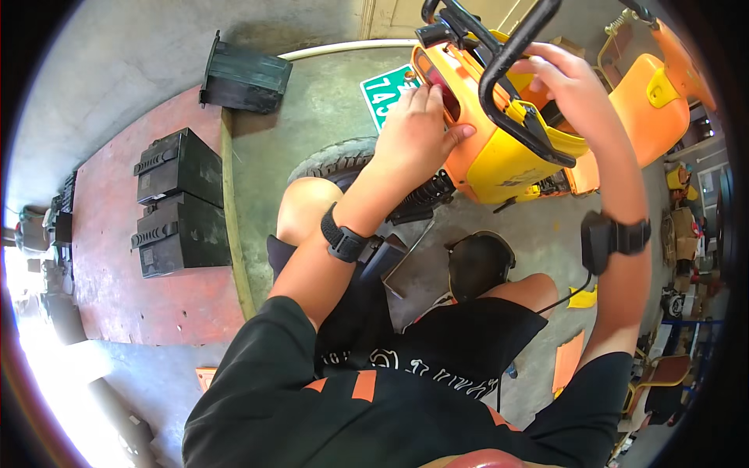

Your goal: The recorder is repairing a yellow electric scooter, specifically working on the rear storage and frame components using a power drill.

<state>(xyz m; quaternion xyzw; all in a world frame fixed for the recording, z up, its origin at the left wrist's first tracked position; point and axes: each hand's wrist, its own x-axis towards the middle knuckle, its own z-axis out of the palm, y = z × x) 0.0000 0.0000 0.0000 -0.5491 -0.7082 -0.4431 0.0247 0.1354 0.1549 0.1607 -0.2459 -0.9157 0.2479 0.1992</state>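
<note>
In front of me is the rear of a scooter with an orange and yellow tail cover point(490, 168). My left hand point(417, 132) is closed at the red tail light point(443, 87) in the cover's rear opening, its fingers over the light's edge and its thumb against the orange panel. My right hand point(563, 82) reaches past the black metal rear rack point(496, 74). Its fingers are apart above the opening in the top of the cover, with nothing seen in them. A green number plate point(382, 95) is beside my left fingers. Part of the light is hidden behind my left hand.
The scooter's rear tyre point(331, 160) is below my left forearm. Two black cases point(183, 234) lie on a reddish board point(101, 257) at left, and a dark bin point(246, 78) is behind them. An orange seat point(651, 109) is at far right. A dark rounded object point(480, 265) is between my knees.
</note>
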